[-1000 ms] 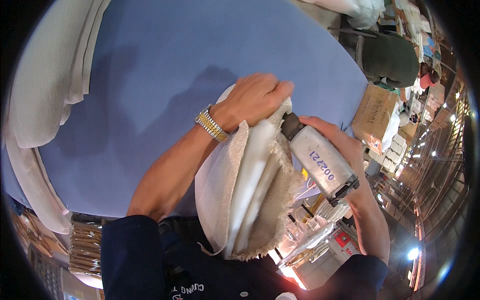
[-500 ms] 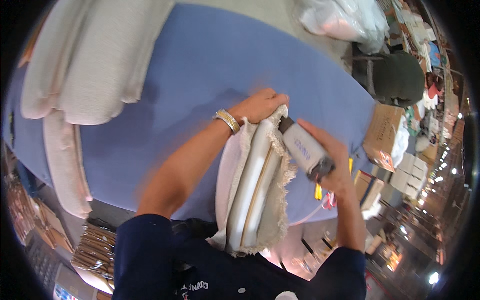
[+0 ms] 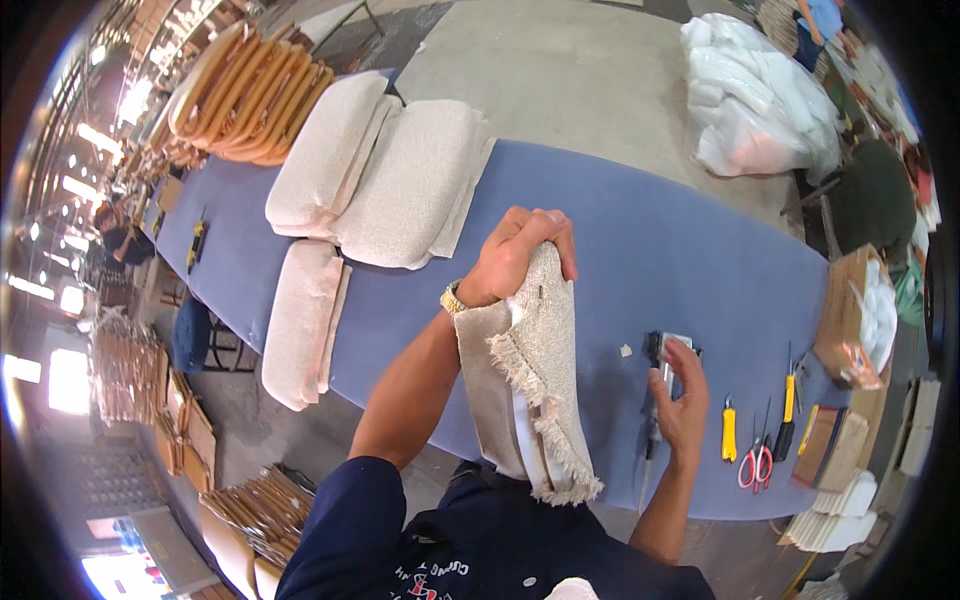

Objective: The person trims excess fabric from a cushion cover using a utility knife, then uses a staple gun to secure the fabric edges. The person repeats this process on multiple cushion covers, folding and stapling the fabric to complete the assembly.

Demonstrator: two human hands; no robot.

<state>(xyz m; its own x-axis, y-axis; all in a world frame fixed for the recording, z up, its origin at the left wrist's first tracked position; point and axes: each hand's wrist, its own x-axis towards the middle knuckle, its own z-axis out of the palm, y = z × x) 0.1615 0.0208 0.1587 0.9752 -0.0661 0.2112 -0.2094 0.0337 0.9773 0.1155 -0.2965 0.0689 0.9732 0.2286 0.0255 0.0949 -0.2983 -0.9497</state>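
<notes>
My left hand (image 3: 525, 252), with a gold watch on its wrist, is closed around the far end of a padded panel (image 3: 545, 350). The panel is wrapped in beige woven fabric with frayed edges. A white strip of its inside shows between the fabric edges, and a small dark staple sits in the cloth near my fingers. Over to the right, a staple gun (image 3: 655, 350) rests on the blue table, a thin hose trailing toward me. My right hand (image 3: 682, 395) is beside it, fingers apart, partly covering it.
Several beige covered cushions (image 3: 410, 185) lie at the left of the blue table (image 3: 620, 220), a stack of brown curved frames (image 3: 250, 95) behind them. At right are a yellow cutter (image 3: 728, 428), scissors (image 3: 757, 465), a screwdriver (image 3: 789, 395) and a cardboard box (image 3: 845, 315).
The staple gun has gone from the fabric edge down to the table, and my right hand has loosened from it. The panel has turned over in my left hand. The view has shifted.
</notes>
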